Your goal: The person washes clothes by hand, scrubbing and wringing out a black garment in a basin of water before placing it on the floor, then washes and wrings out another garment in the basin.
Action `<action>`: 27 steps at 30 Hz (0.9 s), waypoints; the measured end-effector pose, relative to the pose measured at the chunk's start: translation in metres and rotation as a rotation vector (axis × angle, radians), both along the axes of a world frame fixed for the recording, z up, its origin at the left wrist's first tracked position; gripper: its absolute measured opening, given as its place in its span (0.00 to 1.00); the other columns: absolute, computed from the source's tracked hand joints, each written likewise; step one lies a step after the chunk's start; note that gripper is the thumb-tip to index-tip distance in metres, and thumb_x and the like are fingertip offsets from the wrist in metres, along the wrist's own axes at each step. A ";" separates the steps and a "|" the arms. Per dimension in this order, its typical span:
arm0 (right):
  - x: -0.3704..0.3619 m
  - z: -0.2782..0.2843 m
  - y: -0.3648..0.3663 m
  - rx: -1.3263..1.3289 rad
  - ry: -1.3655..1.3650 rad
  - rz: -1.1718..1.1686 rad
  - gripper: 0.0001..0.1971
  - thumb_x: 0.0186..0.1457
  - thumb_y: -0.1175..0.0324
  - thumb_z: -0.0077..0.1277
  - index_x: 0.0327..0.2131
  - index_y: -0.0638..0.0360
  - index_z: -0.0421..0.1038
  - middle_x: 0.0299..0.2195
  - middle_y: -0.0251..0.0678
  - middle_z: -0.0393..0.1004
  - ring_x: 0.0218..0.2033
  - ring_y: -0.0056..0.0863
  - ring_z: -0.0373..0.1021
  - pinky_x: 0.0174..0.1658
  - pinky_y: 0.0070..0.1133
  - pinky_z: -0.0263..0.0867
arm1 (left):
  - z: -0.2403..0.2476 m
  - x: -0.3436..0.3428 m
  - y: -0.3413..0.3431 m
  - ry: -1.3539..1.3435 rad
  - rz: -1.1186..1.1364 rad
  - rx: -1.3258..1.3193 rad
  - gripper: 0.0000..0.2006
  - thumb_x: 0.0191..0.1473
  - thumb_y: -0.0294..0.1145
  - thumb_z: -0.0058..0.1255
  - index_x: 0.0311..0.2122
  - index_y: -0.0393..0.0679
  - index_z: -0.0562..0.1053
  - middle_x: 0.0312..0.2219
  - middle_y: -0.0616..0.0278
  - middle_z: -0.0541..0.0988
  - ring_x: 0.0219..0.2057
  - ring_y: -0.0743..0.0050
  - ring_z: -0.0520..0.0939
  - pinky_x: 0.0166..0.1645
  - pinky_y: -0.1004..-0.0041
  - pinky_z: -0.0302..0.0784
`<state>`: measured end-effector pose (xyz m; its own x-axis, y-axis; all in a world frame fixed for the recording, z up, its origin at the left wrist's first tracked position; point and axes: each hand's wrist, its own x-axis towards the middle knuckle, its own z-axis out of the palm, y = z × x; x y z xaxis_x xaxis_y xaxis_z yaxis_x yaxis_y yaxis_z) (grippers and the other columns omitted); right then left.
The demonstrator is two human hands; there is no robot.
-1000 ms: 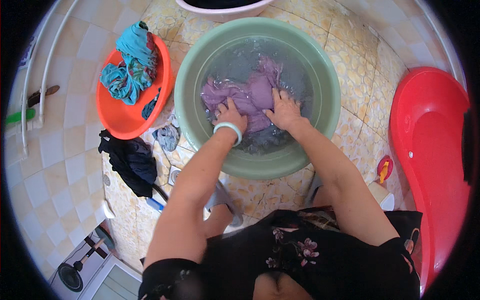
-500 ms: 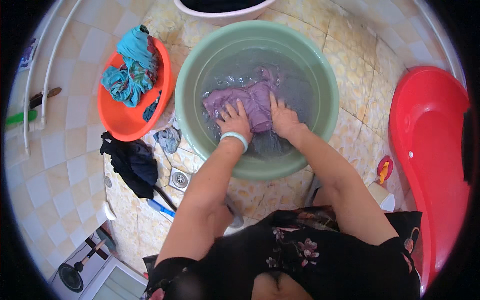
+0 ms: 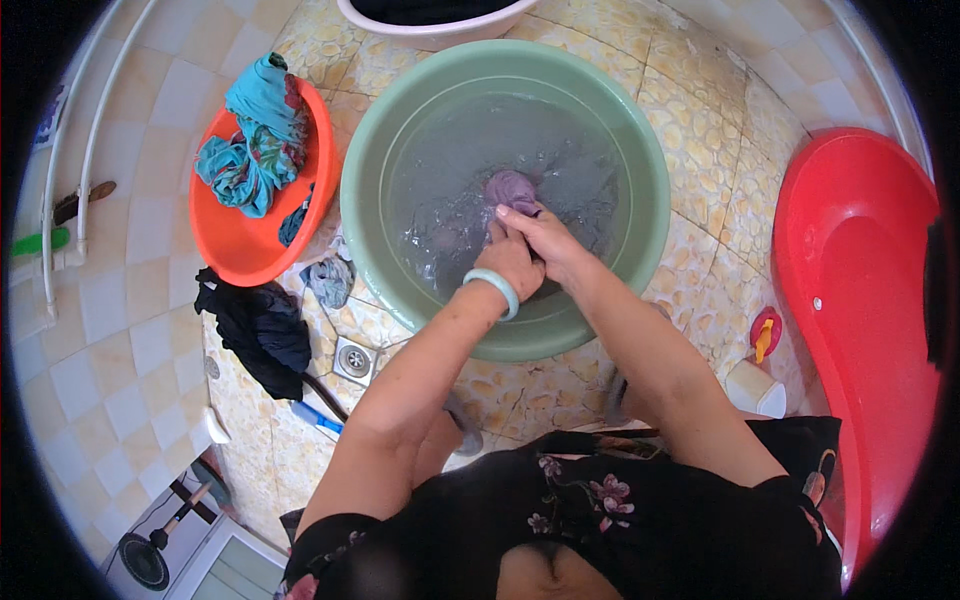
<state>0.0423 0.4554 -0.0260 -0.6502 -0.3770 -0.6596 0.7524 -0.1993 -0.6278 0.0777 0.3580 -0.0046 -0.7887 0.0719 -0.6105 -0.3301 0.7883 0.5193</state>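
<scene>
A big green basin [image 3: 357,200] holds cloudy grey water. In it a wet purple garment [image 3: 512,188] is bunched up, part of it above the surface and the rest blurred under water. My right hand [image 3: 548,240] is closed on the near end of the bunch, thumb on top. Close against it, my left hand [image 3: 512,262] curls its fingers round the same cloth; some of its fingertips are hidden. A pale bangle [image 3: 497,288] circles my left wrist.
Left of the basin, an orange tub [image 3: 255,270] holds turquoise patterned cloth [image 3: 262,125]. Dark clothes [image 3: 262,330] and a grey cloth [image 3: 328,282] lie near a floor drain [image 3: 354,360]. A pink-white basin [image 3: 440,38] is beyond, a red bathtub [image 3: 850,260] right.
Both hands have lifted from pressing flat on the spread garment and come together, gripping it. The garment went from spread out to bunched, mostly under water.
</scene>
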 end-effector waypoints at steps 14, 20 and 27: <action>-0.032 -0.031 0.031 1.318 0.508 0.518 0.22 0.50 0.65 0.48 0.49 0.60 0.62 0.43 0.52 0.69 0.45 0.49 0.66 0.49 0.34 0.62 | -0.008 -0.017 -0.029 -0.310 1.227 0.654 0.28 0.53 0.45 0.40 0.58 0.48 0.56 0.58 0.58 0.54 0.57 0.55 0.57 0.51 0.43 0.59; -0.042 -0.020 0.009 0.691 0.454 -0.026 0.17 0.48 0.72 0.48 0.44 0.63 0.65 0.34 0.41 0.73 0.36 0.31 0.70 0.40 0.26 0.65 | -0.001 -0.019 -0.010 -0.643 1.330 1.078 0.35 0.52 0.63 0.32 0.59 0.50 0.54 0.59 0.56 0.55 0.59 0.50 0.55 0.54 0.38 0.52; 0.049 0.083 -0.036 0.308 0.852 0.218 0.11 0.46 0.79 0.46 0.36 0.62 0.67 0.30 0.37 0.70 0.34 0.20 0.67 0.38 0.20 0.63 | 0.001 -0.022 -0.048 -0.165 0.885 1.773 0.39 0.53 0.67 0.22 0.52 0.38 0.61 0.47 0.45 0.68 0.44 0.49 0.71 0.46 0.52 0.68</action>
